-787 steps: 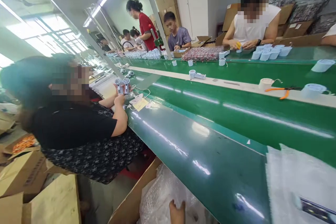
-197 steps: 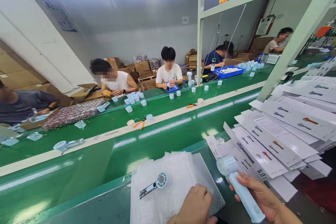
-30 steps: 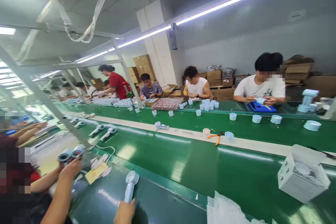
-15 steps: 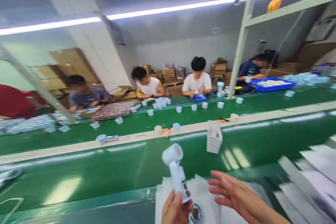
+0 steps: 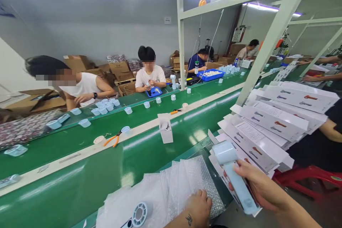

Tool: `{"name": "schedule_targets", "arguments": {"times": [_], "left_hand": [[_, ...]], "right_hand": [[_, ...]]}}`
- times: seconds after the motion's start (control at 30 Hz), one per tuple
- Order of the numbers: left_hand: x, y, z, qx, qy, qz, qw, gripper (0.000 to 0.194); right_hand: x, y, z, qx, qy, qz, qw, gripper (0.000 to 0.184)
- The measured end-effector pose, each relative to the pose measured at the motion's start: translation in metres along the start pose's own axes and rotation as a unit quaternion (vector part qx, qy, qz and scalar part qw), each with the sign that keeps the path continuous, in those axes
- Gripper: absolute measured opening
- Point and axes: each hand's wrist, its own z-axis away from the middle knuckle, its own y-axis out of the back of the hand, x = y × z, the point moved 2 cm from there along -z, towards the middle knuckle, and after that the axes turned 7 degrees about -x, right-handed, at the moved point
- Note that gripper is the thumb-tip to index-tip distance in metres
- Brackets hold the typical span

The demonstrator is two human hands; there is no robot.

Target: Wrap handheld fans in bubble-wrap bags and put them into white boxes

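The right hand (image 5: 253, 178) is gripping a light blue handheld fan (image 5: 236, 181), its thumb lying along the near side just below the fan's head and its fingers curling around the handle. The head is sticking out beyond the thumb toward the upper left, while the base of the handle is reaching past the palm toward the lower right, so the hold is sitting on the handle's upper part. The fan is tilting and hanging in front of the stacked printed cartons (image 5: 269, 128).

The left hand (image 5: 199, 205) is resting palm down, fingers bent, on the bubble-wrap bags (image 5: 157, 188); whether it is pinching a bag, I cannot tell. A second fan (image 5: 140, 213) is lying on the same bags, left of that hand and partly running out of view, with nobody's fingers touching it.

Beyond the bags, a white box (image 5: 166, 131) is standing on the green belt (image 5: 101, 171), its lid flap sticking up. Orange-handled pliers (image 5: 117, 140) are lying near a pale strip (image 5: 144, 119) along the belt. Farther across, a co-worker in a white T-shirt (image 5: 149, 76) is bending over a blue tray (image 5: 154, 93), and light blue round parts (image 5: 105, 106) are clustering on the far side
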Motion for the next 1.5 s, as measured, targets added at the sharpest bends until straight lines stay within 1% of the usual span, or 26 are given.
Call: {"name": "schedule_targets", "arguments": {"times": [0.07,0.13,0.17,0.27,0.37,0.47,0.53,0.6,0.7,0.73,0.77,0.83,0.87,0.9,0.93,1.0,1.03,1.07,1.13,1.2,1.23,1.27,1.33,1.37,1.43,1.5], "left_hand": [[-0.002,0.003,-0.003,0.029,0.027,0.033,0.999,0.046],[-0.008,0.016,0.005,0.070,0.058,0.093,0.991,0.028],[-0.012,0.024,0.011,0.096,0.073,0.131,0.984,0.024],[-0.022,0.047,0.035,0.172,0.102,0.250,0.947,0.015],[-0.023,0.057,0.057,0.232,0.096,0.345,0.905,0.003],[-0.017,0.054,0.073,0.259,0.076,0.426,0.864,0.005],[-0.016,0.046,0.080,0.269,0.072,0.477,0.834,0.008],[-0.017,0.038,0.084,0.289,0.065,0.546,0.784,0.014],[-0.021,0.030,0.086,0.327,0.054,0.645,0.689,0.030],[-0.022,0.030,0.088,0.337,0.055,0.658,0.671,0.035],[-0.022,0.031,0.089,0.347,0.061,0.657,0.666,0.038],[-0.023,0.034,0.095,0.377,0.080,0.624,0.680,0.041],[-0.023,0.036,0.100,0.396,0.087,0.589,0.699,0.040],[-0.024,0.038,0.104,0.416,0.090,0.539,0.727,0.039],[-0.024,0.039,0.108,0.432,0.086,0.474,0.762,0.037],[-0.024,0.038,0.116,0.458,0.058,0.321,0.827,0.030],[-0.024,0.037,0.119,0.468,0.040,0.247,0.847,0.026],[-0.023,0.035,0.122,0.475,0.023,0.183,0.860,0.023],[-0.021,0.034,0.126,0.470,-0.001,0.089,0.878,0.018],[-0.015,0.036,0.126,0.437,-0.014,0.032,0.899,0.016],[-0.010,0.038,0.126,0.419,-0.021,0.011,0.907,0.016],[-0.005,0.041,0.125,0.407,-0.031,-0.011,0.913,0.017],[0.005,0.047,0.123,0.393,-0.055,-0.067,0.915,0.020],[0.008,0.047,0.121,0.387,-0.067,-0.096,0.915,0.023],[0.010,0.044,0.117,0.371,-0.086,-0.142,0.914,0.031],[0.007,0.035,0.111,0.346,-0.089,-0.131,0.925,0.035]], "right_hand": [[0.007,0.005,0.008,-0.040,-0.017,-0.024,0.999,0.038],[0.020,0.008,0.011,-0.058,-0.036,-0.064,0.996,0.044],[0.029,0.009,0.011,-0.067,-0.049,-0.086,0.993,0.047],[0.062,0.004,0.004,-0.132,-0.105,-0.135,0.976,0.050],[0.096,-0.010,-0.011,-0.198,-0.142,-0.180,0.953,0.054],[0.119,-0.020,-0.028,-0.213,-0.172,-0.208,0.939,0.052],[0.127,-0.022,-0.037,-0.215,-0.188,-0.210,0.935,0.045],[0.129,-0.022,-0.045,-0.233,-0.191,-0.211,0.930,0.043],[0.127,-0.024,-0.054,-0.270,-0.192,-0.197,0.923,0.058],[0.126,-0.025,-0.056,-0.270,-0.194,-0.183,0.925,0.062],[0.124,-0.027,-0.058,-0.267,-0.197,-0.164,0.929,0.064],[0.122,-0.030,-0.059,-0.253,-0.195,-0.113,0.941,0.058],[0.121,-0.032,-0.058,-0.245,-0.189,-0.090,0.947,0.053],[0.120,-0.033,-0.057,-0.238,-0.184,-0.074,0.951,0.049],[0.120,-0.034,-0.056,-0.231,-0.177,-0.066,0.955,0.045],[0.120,-0.034,-0.053,-0.218,-0.164,-0.070,0.960,0.041],[0.120,-0.032,-0.052,-0.214,-0.158,-0.077,0.961,0.041],[0.121,-0.030,-0.051,-0.209,-0.153,-0.087,0.962,0.043],[0.119,-0.025,-0.049,-0.187,-0.140,-0.106,0.966,0.053],[0.116,-0.021,-0.049,-0.163,-0.139,-0.102,0.971,0.063],[0.115,-0.020,-0.048,-0.158,-0.141,-0.081,0.974,0.063],[0.113,-0.020,-0.049,-0.155,-0.147,-0.052,0.976,0.058],[0.113,-0.020,-0.050,-0.144,-0.164,0.006,0.976,0.040],[0.113,-0.021,-0.051,-0.137,-0.163,0.024,0.977,0.036],[0.117,-0.020,-0.054,-0.116,-0.136,0.021,0.984,0.036],[0.123,-0.017,-0.057,-0.096,-0.095,-0.012,0.991,0.045]]}}
